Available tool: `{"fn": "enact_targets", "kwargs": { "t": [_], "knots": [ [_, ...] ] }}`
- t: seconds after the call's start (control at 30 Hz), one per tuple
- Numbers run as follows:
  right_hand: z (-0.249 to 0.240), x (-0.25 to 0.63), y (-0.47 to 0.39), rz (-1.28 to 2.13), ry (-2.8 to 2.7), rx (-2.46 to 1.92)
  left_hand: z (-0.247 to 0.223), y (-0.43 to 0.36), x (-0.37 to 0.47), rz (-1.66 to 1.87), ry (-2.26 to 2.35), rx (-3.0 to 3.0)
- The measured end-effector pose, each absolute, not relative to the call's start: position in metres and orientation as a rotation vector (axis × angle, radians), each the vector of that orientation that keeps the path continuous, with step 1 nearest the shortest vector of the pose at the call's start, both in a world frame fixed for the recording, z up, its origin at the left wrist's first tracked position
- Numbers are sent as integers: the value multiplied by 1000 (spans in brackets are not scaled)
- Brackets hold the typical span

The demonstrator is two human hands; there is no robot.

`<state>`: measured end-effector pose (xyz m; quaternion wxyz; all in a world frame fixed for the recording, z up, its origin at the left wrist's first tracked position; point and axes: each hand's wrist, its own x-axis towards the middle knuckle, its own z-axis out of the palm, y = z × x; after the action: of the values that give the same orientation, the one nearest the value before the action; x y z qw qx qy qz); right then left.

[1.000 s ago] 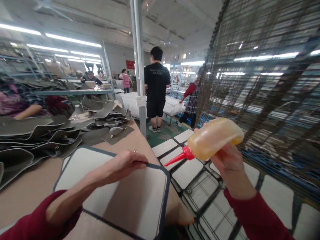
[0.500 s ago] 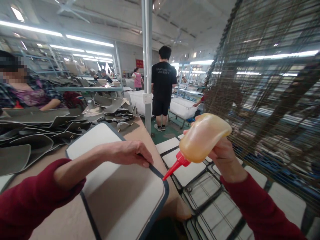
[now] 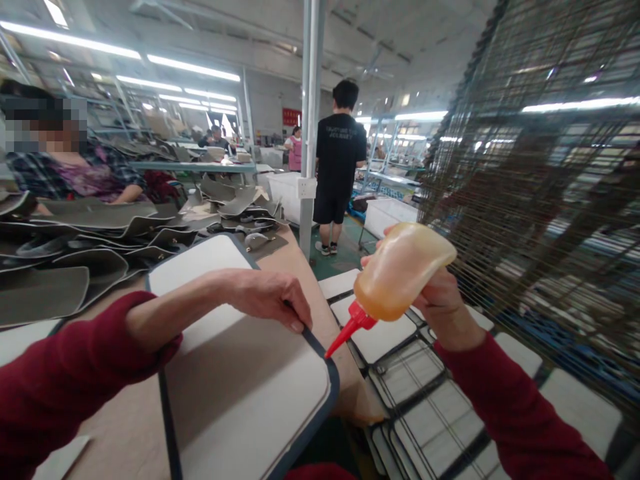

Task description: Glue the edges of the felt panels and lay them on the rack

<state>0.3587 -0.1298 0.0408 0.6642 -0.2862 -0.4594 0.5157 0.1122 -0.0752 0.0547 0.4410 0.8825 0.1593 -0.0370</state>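
Observation:
My right hand grips a squeeze bottle of amber liquid, tilted with its red nozzle pointing down to the left. The nozzle tip is at the dark border of a white panel, close to its rounded corner. With thumb and fingers, my left hand pinches that same dark edge, a little farther back from the tip. The panel lies slanted across the tan work table, its near end toward me.
Stacked grey pieces cover the table's left side, where a co-worker in plaid sits. White dark-edged panels lie on wire racks at right, beside a tall stack of wire racks. A post and a standing person are ahead.
The view has shifted slightly, moving the background to the right. The bottle remains tilted, its nozzle tip staying at the panel's border. My left hand keeps its pinch on the edge.

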Motion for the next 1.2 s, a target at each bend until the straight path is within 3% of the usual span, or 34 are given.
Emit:
{"fn": "enact_targets", "kwargs": {
  "t": [1.2],
  "knots": [
    [27,365,-128,1099,-1038,-597,55,-58,95,-50,435,2234]
  ]
}}
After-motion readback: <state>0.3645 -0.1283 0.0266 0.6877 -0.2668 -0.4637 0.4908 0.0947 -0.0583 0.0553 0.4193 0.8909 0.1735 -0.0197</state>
